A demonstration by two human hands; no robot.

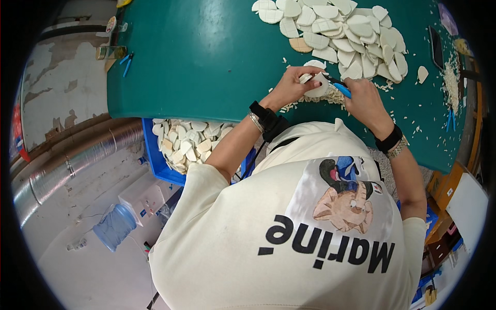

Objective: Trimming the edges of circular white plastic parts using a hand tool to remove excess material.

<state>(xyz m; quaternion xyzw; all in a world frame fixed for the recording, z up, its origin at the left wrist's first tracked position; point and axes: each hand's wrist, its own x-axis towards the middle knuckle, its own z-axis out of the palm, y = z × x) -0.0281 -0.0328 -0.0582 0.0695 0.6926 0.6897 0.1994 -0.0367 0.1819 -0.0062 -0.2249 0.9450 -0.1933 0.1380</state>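
Note:
My left hand pinches a white rounded pad, foam-like in look, over the near edge of the green table. Closed around a blue-handled cutting tool, my right hand holds its dark tip against the pad's upper edge. Whether the tip is a blade or jaws I cannot make out. Just beyond my hands lies a large heap of similar pads, mostly half-round, some with grid lines and one tan. Small white trimmings are scattered beneath the pad in my hand.
Below the table's left part stands a blue bin full of pads. Blue-handled nippers and a glass jar lie at the left edge. A dark phone, more trimmings and another blue tool are at the right.

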